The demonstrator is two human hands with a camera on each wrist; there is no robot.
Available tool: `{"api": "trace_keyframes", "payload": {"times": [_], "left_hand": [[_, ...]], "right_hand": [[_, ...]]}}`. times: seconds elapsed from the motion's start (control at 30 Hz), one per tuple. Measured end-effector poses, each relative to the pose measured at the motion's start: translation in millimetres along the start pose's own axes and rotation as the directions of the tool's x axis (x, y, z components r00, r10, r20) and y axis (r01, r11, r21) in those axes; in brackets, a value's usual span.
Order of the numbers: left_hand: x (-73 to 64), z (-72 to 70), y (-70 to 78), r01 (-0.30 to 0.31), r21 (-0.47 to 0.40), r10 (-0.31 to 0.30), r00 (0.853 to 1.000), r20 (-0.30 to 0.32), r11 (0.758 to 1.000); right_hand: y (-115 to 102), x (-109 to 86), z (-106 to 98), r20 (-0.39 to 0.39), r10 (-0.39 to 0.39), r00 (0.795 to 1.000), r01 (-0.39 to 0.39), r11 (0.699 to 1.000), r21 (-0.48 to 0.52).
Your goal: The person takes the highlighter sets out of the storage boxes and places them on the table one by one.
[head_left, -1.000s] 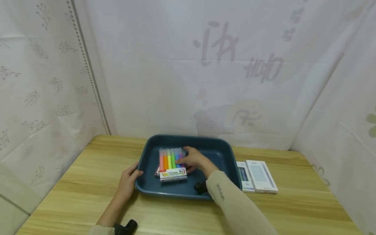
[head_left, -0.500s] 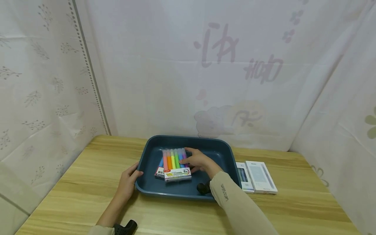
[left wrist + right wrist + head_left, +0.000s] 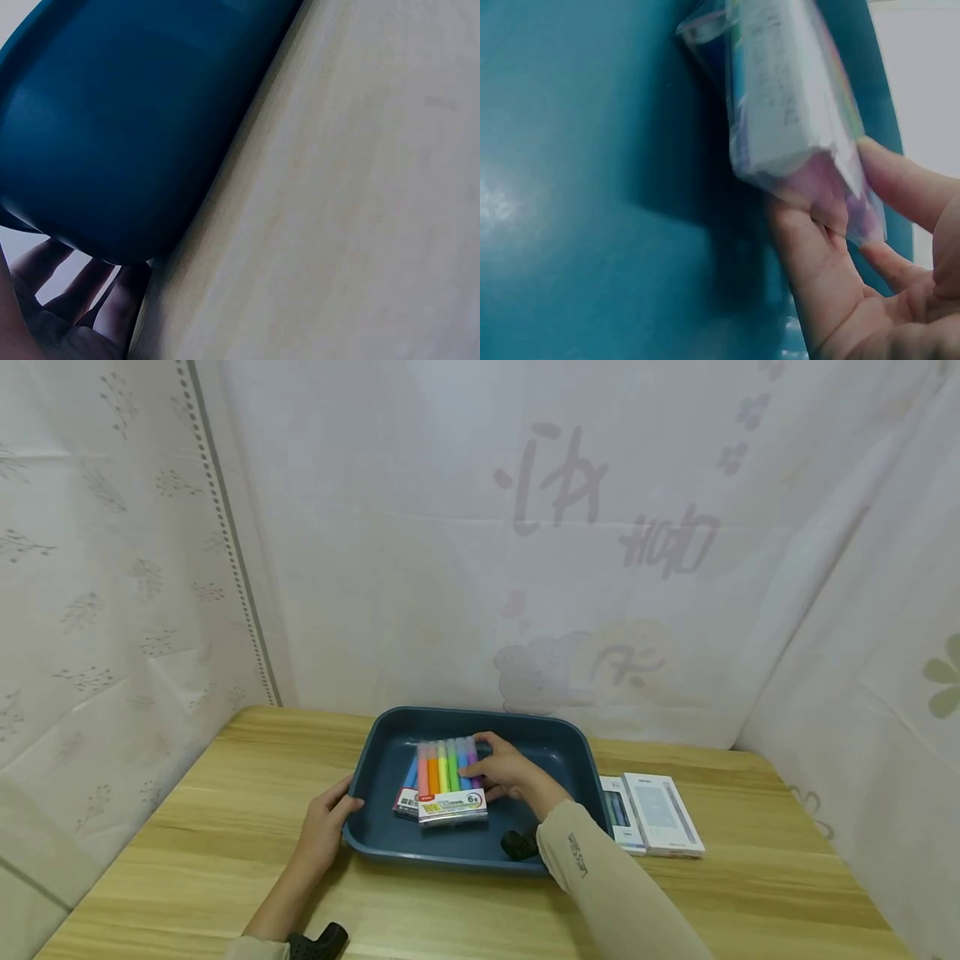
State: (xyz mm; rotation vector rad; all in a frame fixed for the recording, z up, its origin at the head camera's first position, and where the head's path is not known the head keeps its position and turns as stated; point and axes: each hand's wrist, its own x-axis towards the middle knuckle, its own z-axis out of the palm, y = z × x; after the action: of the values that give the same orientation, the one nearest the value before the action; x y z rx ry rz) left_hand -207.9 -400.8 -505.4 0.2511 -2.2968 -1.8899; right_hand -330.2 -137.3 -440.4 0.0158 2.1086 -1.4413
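Note:
A blue plastic tray (image 3: pixel 450 862) stands on the table. My left hand (image 3: pixel 324 827) grips its left side, thumb over the rim; in the left wrist view its fingers (image 3: pixel 112 311) lie against the outer wall. Inside the tray, my right hand (image 3: pixel 510 774) pinches the right edge of a clear pack of highlighters (image 3: pixel 452 777) in several colours. The right wrist view has the thumb (image 3: pixel 900 176) on one face of that pack and fingers on the other, its near end raised off the tray floor. A second pack with a blue pen (image 3: pixel 407 802) lies partly hidden beneath its left side.
Two flat white boxes lie side by side right of the tray: a narrower one (image 3: pixel 624 818) partly behind the tray wall, and a wider one (image 3: pixel 663 814). A patterned white curtain (image 3: pixel 405 543) hangs behind the wooden table (image 3: pixel 187 827).
The highlighter pack has shifted slightly right with my right hand and tilted a little, so more of the pack beneath shows. My left hand has stayed on the tray's rim.

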Motion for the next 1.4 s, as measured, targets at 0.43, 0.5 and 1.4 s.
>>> {"api": "trace_keyframes", "payload": {"times": [0.43,0.5,1.4], "left_hand": [[-2.2,-3.0,-2.2,-0.008,0.039,0.007,1.0,0.011,0.999],[-2.6,-4.0,-2.5,-0.005,0.047,0.004,1.0,0.004,0.999],[-0.7,0.1,-0.8,0.0,0.043,-0.001,1.0,0.023,0.999]], "right_hand": [[-8.2,-17.3,-12.9,-0.062,-0.112,0.992,0.112,0.994,0.003],[-10.4,-20.4,-17.3,-0.066,-0.123,0.99,0.124,0.992,0.004],[-9.5,-89.2,-102.5,-0.071,-0.279,0.958,0.28,0.96,0.009]]}}
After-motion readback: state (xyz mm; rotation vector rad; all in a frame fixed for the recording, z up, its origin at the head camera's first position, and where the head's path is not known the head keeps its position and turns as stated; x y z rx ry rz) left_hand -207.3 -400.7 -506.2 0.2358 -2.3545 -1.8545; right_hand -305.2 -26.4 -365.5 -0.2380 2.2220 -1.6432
